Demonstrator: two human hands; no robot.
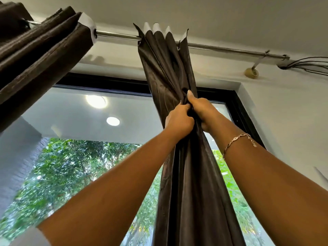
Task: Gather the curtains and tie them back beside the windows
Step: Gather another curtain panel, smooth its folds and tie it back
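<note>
Filling the lower left and centre of the frame, a large black-framed window (88, 157) is seen from below, with green foliage beyond the glass. A dark curtain (191, 192) is hung down the centre of the frame, in front of the right part of the window, and is bunched into a narrow column. A second dark curtain (35, 50) is gathered in thick folds at the upper left. Both are carried on a metal rod (117, 35) run across the top of the frame below the ceiling. The central curtain is gripped just right of centre by two raised hands: the left hand (179, 119) is closed round the bunched cloth from the left, and the right hand (200, 109) just above and to the right, the two touching. The fingers (183, 106) of both are curled tightly into the fabric, the right thumb laid upward along it. A chain bracelet (236, 141) is worn on the right forearm, at centre right. A small round bracket (251, 72) is fixed to the wall at the upper right, beside a bundle of cables (305, 65).
</note>
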